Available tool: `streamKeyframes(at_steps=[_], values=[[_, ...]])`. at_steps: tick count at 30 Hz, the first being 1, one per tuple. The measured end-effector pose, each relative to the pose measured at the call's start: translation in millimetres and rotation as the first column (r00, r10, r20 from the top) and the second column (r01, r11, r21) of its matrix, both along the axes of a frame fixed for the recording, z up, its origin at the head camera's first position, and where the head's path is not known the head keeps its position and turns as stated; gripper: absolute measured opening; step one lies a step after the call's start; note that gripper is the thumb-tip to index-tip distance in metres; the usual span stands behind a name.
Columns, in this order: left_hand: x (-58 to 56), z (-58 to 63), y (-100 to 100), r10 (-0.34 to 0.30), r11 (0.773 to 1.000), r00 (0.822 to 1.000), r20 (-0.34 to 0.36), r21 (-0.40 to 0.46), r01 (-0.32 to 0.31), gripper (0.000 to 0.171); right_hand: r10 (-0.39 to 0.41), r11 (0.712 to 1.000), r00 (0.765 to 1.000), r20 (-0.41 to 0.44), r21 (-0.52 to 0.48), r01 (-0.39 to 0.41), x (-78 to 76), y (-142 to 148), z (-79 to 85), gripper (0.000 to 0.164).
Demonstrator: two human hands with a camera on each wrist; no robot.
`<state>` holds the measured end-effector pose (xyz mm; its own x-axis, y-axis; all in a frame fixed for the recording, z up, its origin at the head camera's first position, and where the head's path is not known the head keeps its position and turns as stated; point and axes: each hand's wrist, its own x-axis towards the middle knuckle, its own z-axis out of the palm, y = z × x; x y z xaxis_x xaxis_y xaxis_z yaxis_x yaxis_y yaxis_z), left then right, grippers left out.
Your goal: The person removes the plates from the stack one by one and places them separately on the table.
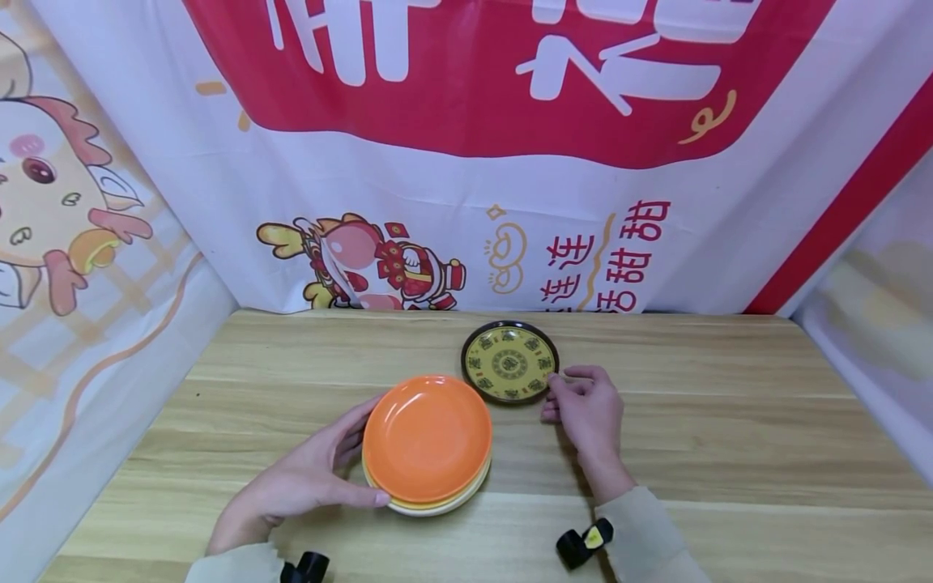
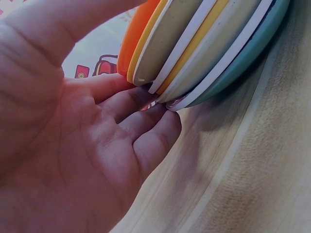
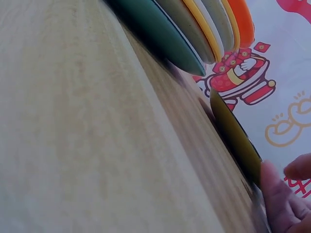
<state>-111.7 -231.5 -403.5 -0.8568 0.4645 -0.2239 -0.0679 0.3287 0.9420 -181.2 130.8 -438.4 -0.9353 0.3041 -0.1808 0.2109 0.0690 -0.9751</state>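
A stack of several plates stands on the table, with an orange plate (image 1: 430, 437) on top. Yellow, cream and white rims show beneath it, and a green plate (image 2: 248, 73) is at the bottom. My left hand (image 1: 313, 474) is at the stack's left side, its thumb by the front rim. In the left wrist view, its fingertips (image 2: 163, 131) touch the rims while the palm stays apart. Behind and right of the stack is a round dish (image 1: 509, 363), yellow with dark patterns and a black rim. My right hand (image 1: 589, 409) pinches the dish's right edge.
The wooden table (image 1: 729, 437) runs back to a white and red printed cloth (image 1: 466, 178). Printed cloth (image 1: 109, 243) also hangs along the left side, and a pale cloth (image 1: 867, 324) along the right. Both wrists carry small black cameras.
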Motion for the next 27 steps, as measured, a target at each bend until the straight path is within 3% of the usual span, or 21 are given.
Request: streamKeyframes(at_steps=[5,16,27], values=[[-0.2,-0.2,0.4,-0.007,1.000,1.000,-0.003,0.008,0.007,0.108,-0.018,0.994,0.999,-0.031,-0.106,0.015,-1.0,-1.6,-0.5,0.025],[0.3,-0.2,-0.3,-0.007,1.000,1.000,-0.002,0.014,0.007,0.108,0.214,0.975,0.977,-0.022,-0.058,-0.215,9.6,-19.1,6.0,0.023],[-0.1,-0.7,-0.4,-0.010,1.000,1.000,-0.008,0.014,0.010,0.108,0.393,0.917,0.919,-0.016,-0.061,-0.393,24.0,-41.4,11.6,0.027]])
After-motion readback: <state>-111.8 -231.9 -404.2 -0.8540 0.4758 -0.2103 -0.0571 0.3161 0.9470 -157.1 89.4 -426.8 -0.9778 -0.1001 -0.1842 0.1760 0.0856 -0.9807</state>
